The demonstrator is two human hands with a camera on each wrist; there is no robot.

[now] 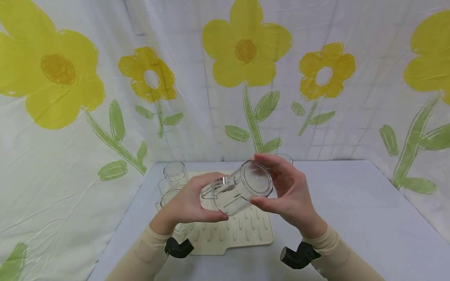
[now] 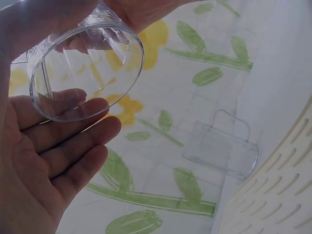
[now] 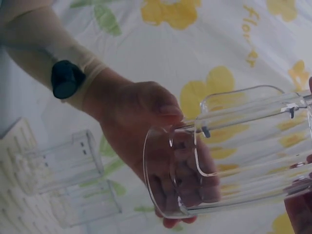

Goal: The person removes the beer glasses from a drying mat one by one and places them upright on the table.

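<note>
A clear glass mug [image 1: 239,191] is held in the air between both hands, tilted, its round base towards the head camera and its handle on the left. My left hand [image 1: 190,203] holds the rim end, thumb on the near side and fingers behind the glass. At the base end, my right hand [image 1: 291,191] grips between thumb and fingers. The mug's open rim [image 2: 87,73] shows in the left wrist view, where nothing is visible inside. Below lies a cream ridged drying mat [image 1: 246,234].
Two more clear mugs [image 1: 175,173] [image 3: 87,204] stand at the mat's left side, one partly hidden by my left arm. Another glass rim [image 1: 286,158] shows behind my right hand. A white curtain with yellow flowers [image 1: 246,50] hangs behind the white table [image 1: 344,203].
</note>
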